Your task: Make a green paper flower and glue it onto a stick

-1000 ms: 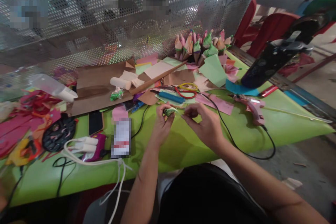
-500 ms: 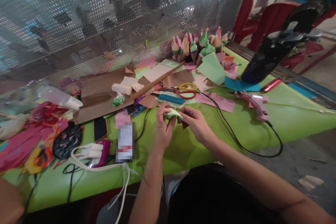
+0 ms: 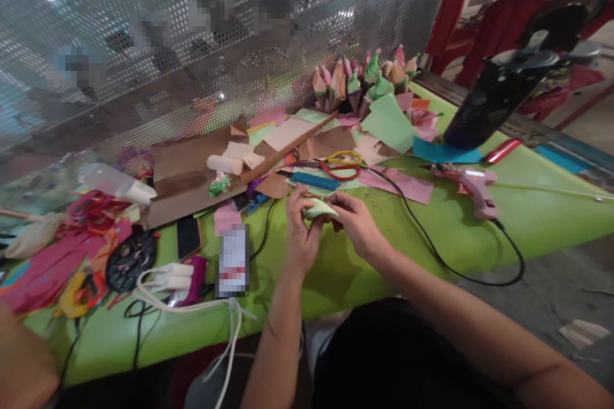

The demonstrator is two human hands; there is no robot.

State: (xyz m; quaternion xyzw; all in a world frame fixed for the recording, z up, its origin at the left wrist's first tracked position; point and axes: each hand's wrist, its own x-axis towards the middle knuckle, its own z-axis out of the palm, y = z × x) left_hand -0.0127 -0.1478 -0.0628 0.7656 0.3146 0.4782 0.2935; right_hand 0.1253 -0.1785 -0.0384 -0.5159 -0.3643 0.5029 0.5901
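A curled piece of pale green paper (image 3: 320,208) is held above the table between my two hands. My left hand (image 3: 303,230) grips its left side, thumb and fingers closed on it. My right hand (image 3: 357,220) pinches the paper's right tip; some of those fingers are hidden behind it. Just beyond my hands lie a blue-handled craft tool (image 3: 314,180) and scissors (image 3: 341,169) with red and yellow handles, among paper scraps. Off to the right, a pink glue gun (image 3: 467,186) rests on the table.
Paper cones with swirled tops (image 3: 367,80) stand against the perforated metal screen (image 3: 268,64). A dark tumbler (image 3: 496,102) is at the back right. Cables, a power bank (image 3: 194,281), phones and ribbon crowd the left of the green table (image 3: 268,294). Another person's arm (image 3: 23,358) shows bottom left.
The whole view has shifted slightly, so things sit a little further right. Both hands keep hold of the green paper, which is turned a little and shows more of its side.
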